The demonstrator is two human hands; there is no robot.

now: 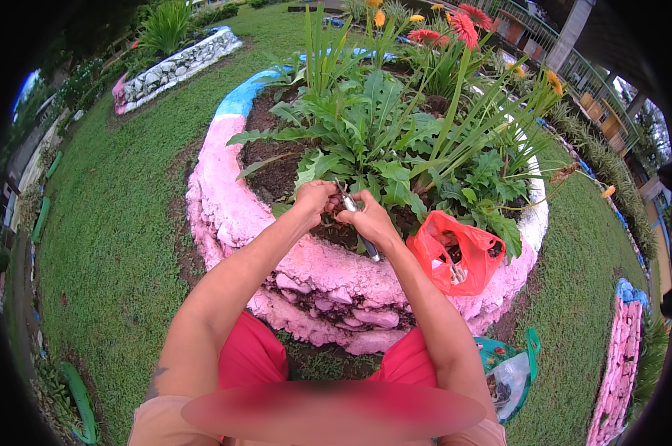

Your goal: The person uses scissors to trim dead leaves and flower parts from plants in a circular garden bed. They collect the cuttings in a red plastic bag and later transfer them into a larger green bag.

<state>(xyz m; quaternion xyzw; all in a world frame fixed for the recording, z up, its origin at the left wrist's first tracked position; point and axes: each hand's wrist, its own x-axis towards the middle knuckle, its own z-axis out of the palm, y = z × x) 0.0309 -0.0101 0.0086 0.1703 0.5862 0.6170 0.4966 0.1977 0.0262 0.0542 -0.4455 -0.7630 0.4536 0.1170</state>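
My right hand (373, 218) grips hand pruning shears (350, 204) with a metal head and dark handles. The blades point up and left, close to the fingers of my left hand (313, 200). Those fingers are curled near the blade; whether they pinch a stem is too small to tell. Both hands are over the near edge of a round planter, just in front of a leafy green plant (363, 120) with jagged leaves. Dark soil (269, 173) shows to the left of the leaves. The planter's stone rim (224, 161) is painted pink, blue and white.
A red plastic bag (469, 273) with plant scraps rests on the rim, right of my hands. On the grass below stands a green printed bag (506, 371). Red gerbera flowers (463, 30) rise at the back. Another stone planter (174, 64) lies far left.
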